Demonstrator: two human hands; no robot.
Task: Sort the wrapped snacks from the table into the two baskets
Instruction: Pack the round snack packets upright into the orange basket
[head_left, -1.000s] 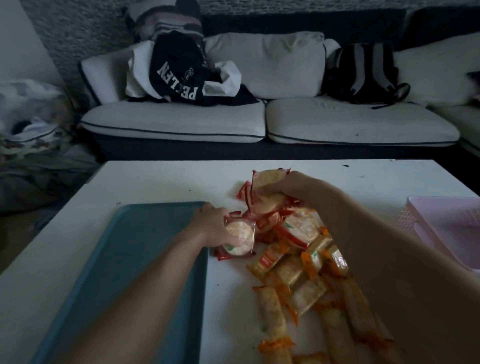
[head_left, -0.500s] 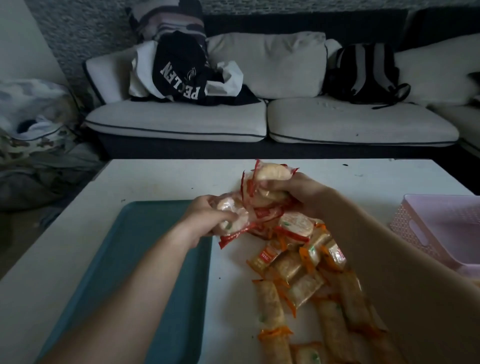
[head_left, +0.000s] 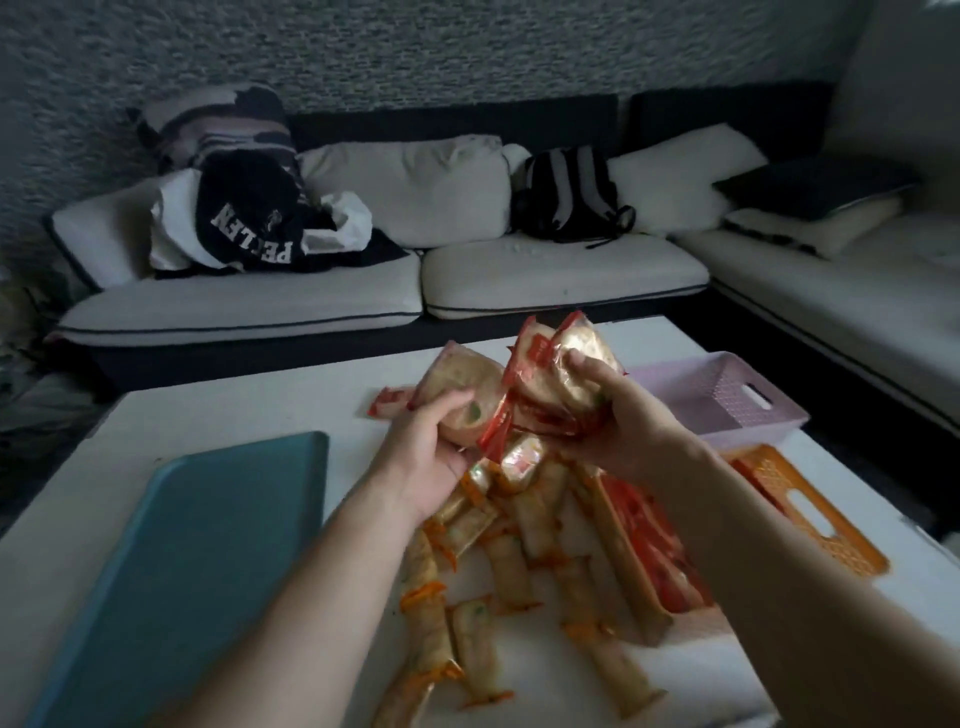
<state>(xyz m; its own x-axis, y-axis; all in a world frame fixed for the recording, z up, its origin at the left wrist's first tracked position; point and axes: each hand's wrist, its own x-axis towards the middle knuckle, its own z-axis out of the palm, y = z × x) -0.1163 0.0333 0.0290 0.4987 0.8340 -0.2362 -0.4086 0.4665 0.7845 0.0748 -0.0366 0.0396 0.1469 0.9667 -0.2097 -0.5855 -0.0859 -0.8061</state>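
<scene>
Wrapped snacks, clear crinkly film with red or orange crimped ends, heaped (head_left: 524, 551) on white table (head_left: 244, 410), centre to 6 o'clock. Long tube-shaped packs with orange ends fan toward the near edge; flatter red-printed packs lie at the heap's 3 o'clock side.

Left hand (head_left: 426, 457) raised above the heap's 12 o'clock end, fingers curled tight round a round pale cracker pack (head_left: 462, 400), red seam hanging below the thumb.

Right hand (head_left: 618, 426) level with it, just beside; fingers closed over a bunch of round red-edged cracker packs (head_left: 566, 364), fanned upward, glossy film catching light. The two handfuls touch or nearly so; cannot tell which.

One loose red-ended pack (head_left: 389, 408) flat on the table at 11 o'clock from the left hand.

Pink plastic basket (head_left: 727, 395), perforated walls, slot handle, at 2 o'clock. Orange plastic lattice basket (head_left: 810, 514), slot handle, at 3 o'clock, just beside the pink one.

Teal smooth rounded-corner tray (head_left: 208, 545) at 9 o'clock.

White cushioned sofa (head_left: 311, 301) beyond the table, dark lettered garment (head_left: 249, 223) and striped backpack (head_left: 571, 197) on it.
</scene>
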